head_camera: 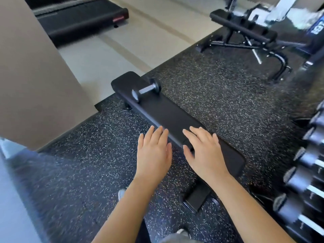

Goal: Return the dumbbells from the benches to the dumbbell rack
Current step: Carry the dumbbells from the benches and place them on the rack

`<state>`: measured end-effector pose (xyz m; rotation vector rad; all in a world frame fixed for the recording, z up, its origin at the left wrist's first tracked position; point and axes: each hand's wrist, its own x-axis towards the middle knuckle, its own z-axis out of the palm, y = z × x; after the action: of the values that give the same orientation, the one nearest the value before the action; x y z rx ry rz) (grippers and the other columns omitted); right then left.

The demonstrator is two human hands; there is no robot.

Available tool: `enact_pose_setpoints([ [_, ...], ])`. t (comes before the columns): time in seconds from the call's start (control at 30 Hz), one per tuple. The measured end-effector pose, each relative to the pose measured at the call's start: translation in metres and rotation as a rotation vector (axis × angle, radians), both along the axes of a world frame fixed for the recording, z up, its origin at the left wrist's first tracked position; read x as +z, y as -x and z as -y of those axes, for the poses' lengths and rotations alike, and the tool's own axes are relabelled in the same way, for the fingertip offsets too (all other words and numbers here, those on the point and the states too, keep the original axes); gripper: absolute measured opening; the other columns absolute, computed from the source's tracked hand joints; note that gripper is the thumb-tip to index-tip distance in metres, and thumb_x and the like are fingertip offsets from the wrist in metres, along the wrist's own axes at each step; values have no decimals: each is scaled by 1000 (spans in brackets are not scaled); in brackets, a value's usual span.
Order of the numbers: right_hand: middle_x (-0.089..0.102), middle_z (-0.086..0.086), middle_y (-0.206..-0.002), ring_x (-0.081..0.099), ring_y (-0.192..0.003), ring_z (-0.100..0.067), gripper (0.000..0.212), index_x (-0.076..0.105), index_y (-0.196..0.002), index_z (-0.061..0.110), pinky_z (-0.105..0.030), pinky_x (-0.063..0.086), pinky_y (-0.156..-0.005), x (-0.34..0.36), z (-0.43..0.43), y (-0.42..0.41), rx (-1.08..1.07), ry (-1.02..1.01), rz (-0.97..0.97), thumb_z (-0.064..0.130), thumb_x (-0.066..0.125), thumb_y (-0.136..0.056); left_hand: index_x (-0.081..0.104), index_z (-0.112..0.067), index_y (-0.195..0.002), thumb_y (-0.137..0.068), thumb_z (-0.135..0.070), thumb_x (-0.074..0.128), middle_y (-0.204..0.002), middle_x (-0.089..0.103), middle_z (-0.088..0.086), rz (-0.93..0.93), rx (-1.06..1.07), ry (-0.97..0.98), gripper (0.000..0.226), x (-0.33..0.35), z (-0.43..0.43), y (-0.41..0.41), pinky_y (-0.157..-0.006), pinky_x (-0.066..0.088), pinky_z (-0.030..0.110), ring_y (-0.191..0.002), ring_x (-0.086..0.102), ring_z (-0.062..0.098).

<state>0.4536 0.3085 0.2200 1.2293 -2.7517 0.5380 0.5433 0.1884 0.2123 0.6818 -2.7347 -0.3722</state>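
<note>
One small dumbbell (pixel 145 89) with a metal handle and dark round heads lies across the far end of a flat black bench (pixel 166 113). My left hand (pixel 153 153) hovers palm down over the bench's near left edge, fingers apart and holding nothing. My right hand (pixel 204 153) is stretched palm down over the near part of the bench pad, also holding nothing. Both hands are well short of the dumbbell. The dumbbell rack (pixel 305 181) runs along the right edge, with several dumbbells stored on it.
A second, adjustable bench (pixel 243 27) stands at the back right on the speckled rubber floor (pixel 219 95). A treadmill (pixel 78 20) sits at the back left on pale flooring. A beige wall (pixel 31 76) juts in on the left.
</note>
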Motion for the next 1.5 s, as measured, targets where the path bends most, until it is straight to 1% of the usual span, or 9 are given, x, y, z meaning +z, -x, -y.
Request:
enact_pose_setpoints([
  [0.13,62,-11,-120,56,-116,-35,42,62,-117,13,-66,38,-91,0,92,-2,46,27,-7,15,71,-76,62,-7,-112,-83,-29,36,-117,64,10,-24,29,-12,45,0,84,-4,-90,43,56,-113,57,33],
  [0.33,61,-9,-122,54,-119,-33,40,61,-119,14,-63,37,-95,3,200,8,49,41,2,16,67,-80,61,-6,-114,-83,-28,37,-118,63,11,-53,33,29,45,6,193,6,-91,43,55,-114,56,33],
  [0.5,63,-10,-119,56,-116,-34,42,62,-117,12,-65,39,-91,-10,232,27,9,33,1,14,71,-77,62,-6,-112,-83,-28,36,-117,64,11,-39,-18,34,45,-4,232,31,-89,44,55,-113,57,32],
  [0.7,63,-11,-119,57,-114,-34,41,62,-116,11,-64,39,-91,-20,273,83,5,32,-9,14,71,-76,63,-8,-110,-83,-27,37,-115,65,10,-7,-20,11,43,-20,263,78,-87,45,55,-112,58,31],
  [0.93,63,-11,-117,58,-112,-33,43,62,-116,12,-64,40,-90,-41,330,187,91,23,0,15,71,-75,62,-7,-111,-83,-26,35,-118,64,11,42,30,7,43,-36,313,174,-89,44,55,-113,57,31],
  [1.07,65,-11,-112,60,-108,-34,41,64,-111,11,-64,41,-88,-49,356,252,138,2,-7,13,74,-71,61,-5,-111,-82,-25,34,-119,63,13,59,66,-82,44,-47,337,237,-89,44,56,-113,56,35],
  [1.17,64,-11,-114,59,-110,-36,43,63,-113,11,-64,41,-89,-61,370,299,186,-19,8,14,74,-72,61,-5,-111,-82,-25,35,-119,62,14,57,88,-99,44,-58,355,277,-89,45,54,-113,57,35],
  [1.4,65,-13,-114,59,-110,-36,44,63,-114,10,-64,41,-89,-110,407,362,257,-61,58,16,74,-73,62,-3,-110,-81,-20,41,-118,63,16,130,163,-90,40,-104,399,329,-88,44,55,-111,57,36],
  [1.5,65,-11,-114,60,-110,-34,40,62,-115,11,-63,42,-89,-144,425,375,300,-100,85,24,65,-77,61,-3,-112,-81,-23,39,-120,62,16,186,165,-119,42,-139,414,339,-90,43,55,-114,56,35],
])
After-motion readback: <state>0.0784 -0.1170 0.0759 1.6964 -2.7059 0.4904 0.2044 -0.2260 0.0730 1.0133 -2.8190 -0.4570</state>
